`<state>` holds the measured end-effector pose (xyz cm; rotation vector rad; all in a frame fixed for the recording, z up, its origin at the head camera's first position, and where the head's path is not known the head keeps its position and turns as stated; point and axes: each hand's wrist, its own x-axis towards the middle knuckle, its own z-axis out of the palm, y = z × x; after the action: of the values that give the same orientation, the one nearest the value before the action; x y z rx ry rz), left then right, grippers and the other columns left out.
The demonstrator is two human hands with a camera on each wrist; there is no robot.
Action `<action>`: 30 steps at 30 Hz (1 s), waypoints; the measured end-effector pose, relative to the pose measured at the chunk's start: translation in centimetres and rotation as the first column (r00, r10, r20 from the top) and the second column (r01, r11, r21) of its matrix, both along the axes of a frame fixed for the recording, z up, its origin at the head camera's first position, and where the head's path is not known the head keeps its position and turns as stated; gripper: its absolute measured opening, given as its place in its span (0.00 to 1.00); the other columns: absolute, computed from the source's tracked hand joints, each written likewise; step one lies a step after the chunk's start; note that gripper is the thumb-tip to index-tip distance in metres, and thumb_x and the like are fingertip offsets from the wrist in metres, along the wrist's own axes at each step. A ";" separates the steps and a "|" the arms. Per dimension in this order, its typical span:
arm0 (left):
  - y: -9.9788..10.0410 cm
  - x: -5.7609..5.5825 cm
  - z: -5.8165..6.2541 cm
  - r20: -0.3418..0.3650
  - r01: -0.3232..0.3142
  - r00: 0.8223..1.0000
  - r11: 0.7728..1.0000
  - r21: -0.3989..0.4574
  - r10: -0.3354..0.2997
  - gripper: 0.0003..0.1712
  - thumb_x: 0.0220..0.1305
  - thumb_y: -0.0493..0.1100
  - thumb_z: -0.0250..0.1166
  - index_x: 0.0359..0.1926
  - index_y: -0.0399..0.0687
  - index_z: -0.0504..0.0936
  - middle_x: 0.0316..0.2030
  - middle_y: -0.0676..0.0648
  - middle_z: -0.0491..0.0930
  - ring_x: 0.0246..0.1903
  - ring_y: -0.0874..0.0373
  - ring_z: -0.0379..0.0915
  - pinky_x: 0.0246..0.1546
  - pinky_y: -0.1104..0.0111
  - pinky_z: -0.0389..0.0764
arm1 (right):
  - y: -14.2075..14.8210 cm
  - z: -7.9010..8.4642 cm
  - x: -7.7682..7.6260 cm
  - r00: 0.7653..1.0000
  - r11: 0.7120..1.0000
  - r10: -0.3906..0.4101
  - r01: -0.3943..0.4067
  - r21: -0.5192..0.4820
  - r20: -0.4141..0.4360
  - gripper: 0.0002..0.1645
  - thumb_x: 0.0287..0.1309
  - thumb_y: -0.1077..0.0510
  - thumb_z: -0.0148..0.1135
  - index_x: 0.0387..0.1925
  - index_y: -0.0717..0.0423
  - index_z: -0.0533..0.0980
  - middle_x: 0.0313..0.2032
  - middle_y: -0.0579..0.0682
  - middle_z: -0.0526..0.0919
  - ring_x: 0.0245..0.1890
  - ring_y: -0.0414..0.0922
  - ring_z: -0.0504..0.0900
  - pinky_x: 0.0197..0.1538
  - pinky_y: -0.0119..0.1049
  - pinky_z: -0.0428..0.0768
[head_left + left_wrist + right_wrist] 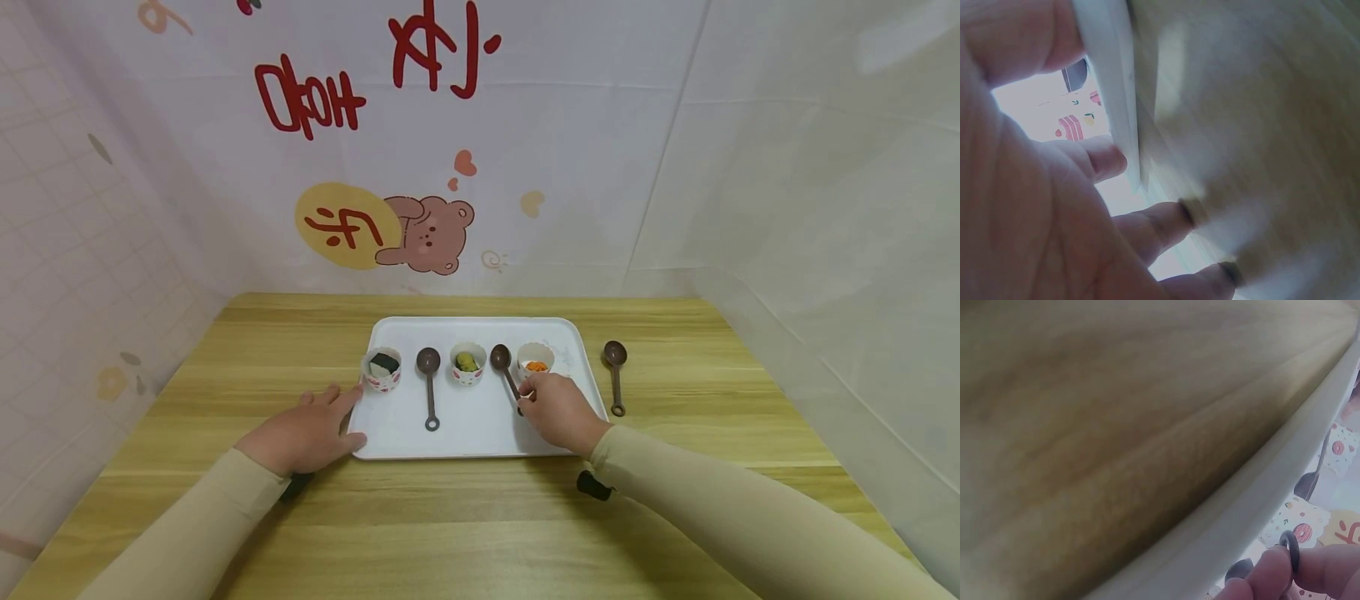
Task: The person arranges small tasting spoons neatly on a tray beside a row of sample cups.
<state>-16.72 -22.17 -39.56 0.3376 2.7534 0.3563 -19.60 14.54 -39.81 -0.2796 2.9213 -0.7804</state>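
At the left end of the white tray [472, 429], the left hand [307, 435] spreads its fingers, thumb and a fingertip touching the rim, gripping nothing. Just beyond it stands the left cup [385, 384], printed paper, with a dark-green-and-white piece [384, 364] inside. Next lies the left spoon [428, 360], brown, bowl pointing away from the person. The middle cup [467, 377] contains a green piece [467, 362]. Beside it is the held spoon [501, 357], tilted, its bowl over the tray; the right hand [561, 410], fingers curled, pinches its ringed handle end. Behind that hand, the right cup [537, 351] contains something orange [536, 367]. Farthest right, the outer spoon [615, 353] lies on the wooden table [450, 533], off the tray.
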 end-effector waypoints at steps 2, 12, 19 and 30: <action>0.0 0.0 0.0 0.000 -0.001 1.000 1.000 0.000 0.001 0.48 0.72 0.62 0.61 0.82 0.44 0.59 0.78 0.23 0.55 0.72 0.12 0.49 0.64 0.27 0.67 | 0.0 0.0 0.0 1.000 1.000 -0.003 0.003 -0.001 0.001 0.04 0.66 0.61 0.67 0.38 0.57 0.85 0.32 0.49 0.88 0.28 0.40 0.80 0.31 0.33 0.77; 0.0 0.0 -0.1 -0.008 -0.003 1.000 1.000 -0.002 0.003 0.48 0.72 0.63 0.62 0.82 0.44 0.59 0.78 0.23 0.56 0.73 0.13 0.50 0.64 0.28 0.67 | -0.1 -0.5 -0.3 1.000 0.999 0.022 -0.023 0.042 0.022 0.07 0.66 0.59 0.69 0.31 0.54 0.85 0.27 0.44 0.85 0.25 0.40 0.77 0.30 0.32 0.74; 0.0 0.1 0.0 -0.011 0.000 1.000 1.000 0.006 0.000 0.47 0.72 0.62 0.61 0.82 0.43 0.60 0.78 0.23 0.56 0.72 0.12 0.50 0.64 0.28 0.67 | -0.4 -0.5 -0.2 0.998 0.993 0.046 -0.049 0.107 0.035 0.10 0.67 0.57 0.69 0.27 0.52 0.85 0.27 0.43 0.85 0.25 0.39 0.77 0.30 0.32 0.74; -0.1 0.1 -0.1 -0.011 0.002 1.000 1.000 0.012 -0.002 0.47 0.72 0.62 0.62 0.82 0.43 0.60 0.77 0.23 0.56 0.72 0.12 0.50 0.64 0.27 0.68 | -0.8 -0.4 -0.4 0.998 0.985 0.037 -0.046 0.164 0.060 0.11 0.67 0.56 0.69 0.26 0.52 0.85 0.26 0.43 0.85 0.24 0.40 0.76 0.30 0.31 0.73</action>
<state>-16.61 -22.23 -39.65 0.3464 2.7627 0.3719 -20.02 13.70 -40.24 -0.2967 2.8940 -0.5265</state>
